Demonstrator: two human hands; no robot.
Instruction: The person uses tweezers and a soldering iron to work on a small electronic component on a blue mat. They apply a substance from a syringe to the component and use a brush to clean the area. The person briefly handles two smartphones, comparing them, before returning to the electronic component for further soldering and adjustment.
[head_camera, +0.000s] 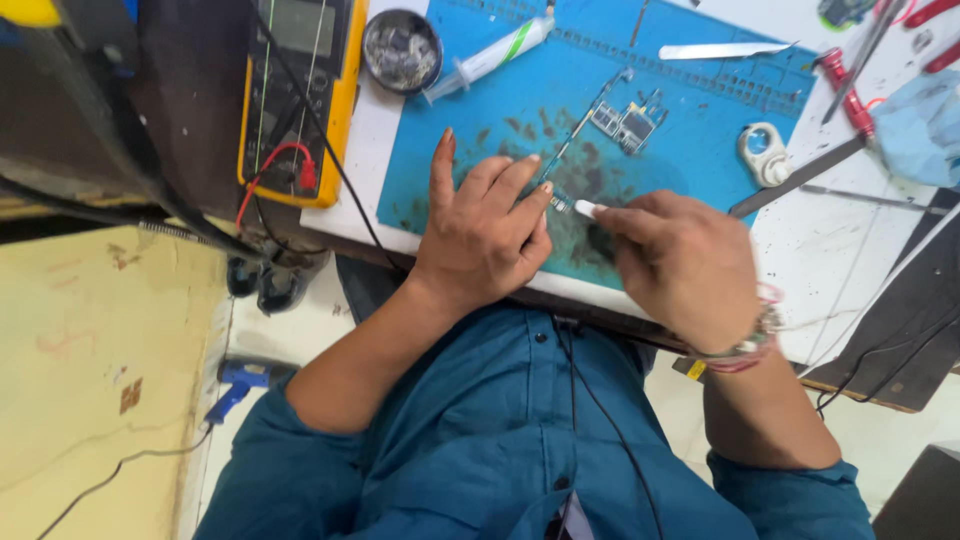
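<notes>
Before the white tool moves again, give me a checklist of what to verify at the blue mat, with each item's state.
1. Left hand pins the small part on the blue mat: ok, fingertips press down beside the tool tip.
2. Right hand grips the white tool: ok, the tip shows past the fingers.
3. Tool tip meets the small metal piece: cannot tell, too small to see contact.
4. Circuit board lies apart from both hands: ok.
5. Syringe is out of the way: ok, at the mat's far edge.
6. Mat under the hands is clean: not ok, dark smears.
</notes>
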